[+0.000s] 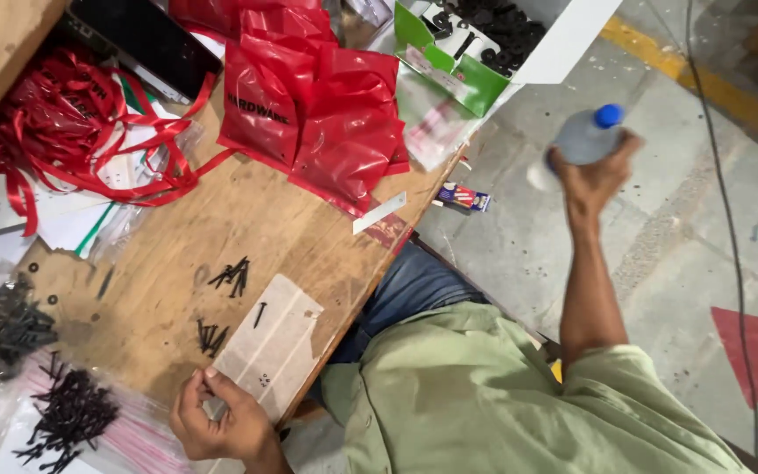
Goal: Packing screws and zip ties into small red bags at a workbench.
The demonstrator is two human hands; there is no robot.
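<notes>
Wooden surface (177, 254) cluttered with hardware, concrete floor (660, 219) to the person's right. Nearest: left hand (217, 417) at the near edge of the surface, fingers curled in loosely, resting on the corner of a clear flat plastic bag (269, 338); whether it pinches anything small, cannot tell. One black screw (260, 314) lies on that bag, just beyond the left hand. Small bunch of black screws (210, 336) just beside the bag, near the left hand; another bunch (232, 275) a bit farther up. Bags of black screws (67, 412) left of the hand, more black fasteners (15, 325) above them at the surface edge. Green shirt (502, 404) and jeans fill the lower middle. Right hand (603, 171) stretched out well away from the surface, over the floor, closed around a clear plastic bottle (582, 139) with a blue cap (608, 115); motion-blurred. Bottle is well apart from the left hand and the screws. Farther: red plastic bags (322, 105) piled mid-surface, red ribbons (72, 123) tangled at left, green-and-white box (471, 44) of black washers at the far edge.
</notes>
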